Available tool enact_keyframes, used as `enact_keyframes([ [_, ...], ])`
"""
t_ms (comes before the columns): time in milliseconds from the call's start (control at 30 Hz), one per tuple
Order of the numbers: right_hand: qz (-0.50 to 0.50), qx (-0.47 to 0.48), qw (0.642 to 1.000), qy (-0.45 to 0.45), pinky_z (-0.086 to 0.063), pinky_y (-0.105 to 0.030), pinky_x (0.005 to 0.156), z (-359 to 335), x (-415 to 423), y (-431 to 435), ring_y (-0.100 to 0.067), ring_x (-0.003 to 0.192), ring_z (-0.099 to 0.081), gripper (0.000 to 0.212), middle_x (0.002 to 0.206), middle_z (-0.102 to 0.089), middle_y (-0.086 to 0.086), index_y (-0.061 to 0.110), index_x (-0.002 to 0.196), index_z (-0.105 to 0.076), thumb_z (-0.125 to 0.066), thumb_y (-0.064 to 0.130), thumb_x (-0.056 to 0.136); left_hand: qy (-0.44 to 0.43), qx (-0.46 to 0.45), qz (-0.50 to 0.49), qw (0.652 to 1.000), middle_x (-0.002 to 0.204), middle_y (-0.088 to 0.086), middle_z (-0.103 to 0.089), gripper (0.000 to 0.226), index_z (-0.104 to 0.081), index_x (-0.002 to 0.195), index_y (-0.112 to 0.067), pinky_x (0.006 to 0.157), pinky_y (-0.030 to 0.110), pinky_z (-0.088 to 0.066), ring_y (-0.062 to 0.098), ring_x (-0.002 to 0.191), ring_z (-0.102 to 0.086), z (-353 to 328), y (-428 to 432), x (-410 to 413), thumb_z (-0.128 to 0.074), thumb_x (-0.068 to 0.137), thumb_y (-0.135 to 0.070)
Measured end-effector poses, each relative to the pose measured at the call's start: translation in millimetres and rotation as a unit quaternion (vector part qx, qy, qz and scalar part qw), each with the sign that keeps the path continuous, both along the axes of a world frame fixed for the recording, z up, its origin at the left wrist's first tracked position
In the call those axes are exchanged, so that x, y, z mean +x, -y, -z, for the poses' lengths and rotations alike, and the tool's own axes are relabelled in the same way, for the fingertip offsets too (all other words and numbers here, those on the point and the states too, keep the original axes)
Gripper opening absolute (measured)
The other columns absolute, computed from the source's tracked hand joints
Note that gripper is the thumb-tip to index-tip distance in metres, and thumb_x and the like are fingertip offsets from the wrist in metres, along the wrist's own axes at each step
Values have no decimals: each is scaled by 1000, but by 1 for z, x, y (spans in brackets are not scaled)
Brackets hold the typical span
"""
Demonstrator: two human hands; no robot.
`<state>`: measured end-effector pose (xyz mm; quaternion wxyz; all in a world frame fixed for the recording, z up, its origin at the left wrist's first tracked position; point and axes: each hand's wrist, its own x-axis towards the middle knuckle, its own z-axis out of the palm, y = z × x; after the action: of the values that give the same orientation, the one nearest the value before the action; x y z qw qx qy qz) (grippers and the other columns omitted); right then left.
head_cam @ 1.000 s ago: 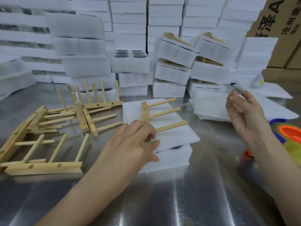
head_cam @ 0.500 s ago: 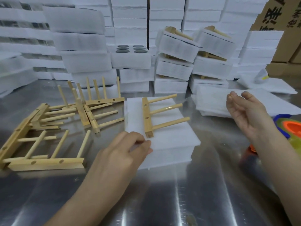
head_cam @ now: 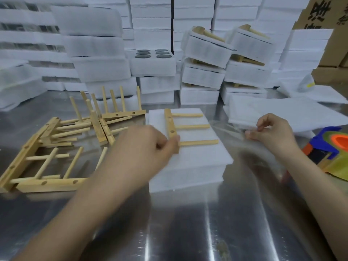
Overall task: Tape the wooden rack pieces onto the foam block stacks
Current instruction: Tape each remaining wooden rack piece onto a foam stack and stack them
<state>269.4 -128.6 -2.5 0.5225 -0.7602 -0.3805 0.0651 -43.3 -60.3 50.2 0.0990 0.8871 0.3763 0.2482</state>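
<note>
Pinching the near end of the wooden rack piece's (head_cam: pixel 170 125) rail between curled fingers, the left hand (head_cam: pixel 148 147) is blurred, so the exact grip is hard to make out. The right hand (head_cam: pixel 273 132) sits well apart to the right, thumb and fingertips closed on a strip of clear tape (head_cam: pixel 227 129) that stretches faintly toward the rack's dowels. The rack piece lies flat on top of the foam block stack (head_cam: pixel 188 166) in the middle of the steel table (head_cam: pixel 188 223), rail to the left, three dowels pointing right. Just right of the right wrist sits a blue, orange and green tape dispenser (head_cam: pixel 327 140). A loose pile of rack pieces (head_cam: pixel 75 132) lies at the left. Flat foam sheets (head_cam: pixel 278 112) lie beyond the right hand. Behind, foam blocks (head_cam: pixel 150 34) are stacked high, some tilted bundles (head_cam: pixel 207 48) carrying rack pieces on top, with cardboard boxes (head_cam: pixel 335 19) at far right.
</note>
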Motion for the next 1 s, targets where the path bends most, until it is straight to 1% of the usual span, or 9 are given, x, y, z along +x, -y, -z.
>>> enact_keyframes([
  [200,-24,-1,1000,-20,-41,-7,49,13,1,-6,-12,56,-45,39,65,-45,-3,17,68,-46,-78,-6,73,11,-132,-202,970,78,17,-68,64,-62,86,3,64,33,-44,33,78,-65,0,-99,33,-26,101,-47],
  [300,-23,-16,1000,-9,-45,-22,61,19,3,-8,-15,60,-46,38,66,-47,-3,17,68,-47,-79,-3,73,-9,-281,-208,937,105,15,-66,84,-59,117,1,66,32,-48,28,84,-63,20,-116,40,-20,93,-69],
  [467,-31,-28,999,-17,-53,-42,73,22,3,-13,-25,66,-56,36,68,-49,-5,17,69,-48,-77,-3,75,122,-388,-151,901,106,5,-67,74,-62,114,-12,75,32,-56,24,86,-67,32,-124,40,-51,79,-75],
  [567,-33,-32,999,-9,-52,-50,80,23,0,-15,-42,84,-66,35,73,-54,-14,16,70,-47,-76,-4,76,149,-389,-137,899,103,4,-69,68,-65,109,-11,79,34,-57,25,87,-69,33,-123,35,-57,79,-71],
  [667,-35,-26,999,-12,-52,-44,76,23,-1,-16,-42,87,-68,35,77,-57,-19,17,70,-47,-74,-3,78,144,-335,-144,920,98,8,-69,64,-66,98,-3,84,36,-54,28,88,-67,34,-123,37,-57,83,-64],
  [767,-29,-18,999,-13,-52,-37,71,22,3,-13,-17,66,-67,34,71,-54,-9,17,70,-48,-75,-1,79,142,-214,-162,953,74,21,-58,52,-60,73,0,67,33,-43,30,70,-60,31,-118,41,-61,87,-51],
  [833,-31,-5,999,-12,-50,-20,60,21,5,-11,3,48,-57,34,66,-52,-5,18,70,-48,-75,-1,79,166,-175,-163,957,75,27,-62,52,-66,75,5,64,30,-40,36,71,-62,32,-113,44,-64,86,-45],
  [900,-36,4,999,-10,-44,-9,51,22,5,-11,7,42,-53,35,63,-50,-3,17,69,-47,-74,-3,79,189,-159,-167,955,81,22,-69,50,-71,82,5,65,30,-44,33,77,-66,33,-111,46,-67,85,-44],
  [1000,-36,6,999,-6,-39,-5,47,23,4,-12,7,40,-51,36,63,-49,-2,17,68,-46,-73,-5,79,198,-184,-155,950,69,4,-64,42,-65,67,-7,58,22,-39,9,60,-55,34,-112,45,-70,82,-46],
])
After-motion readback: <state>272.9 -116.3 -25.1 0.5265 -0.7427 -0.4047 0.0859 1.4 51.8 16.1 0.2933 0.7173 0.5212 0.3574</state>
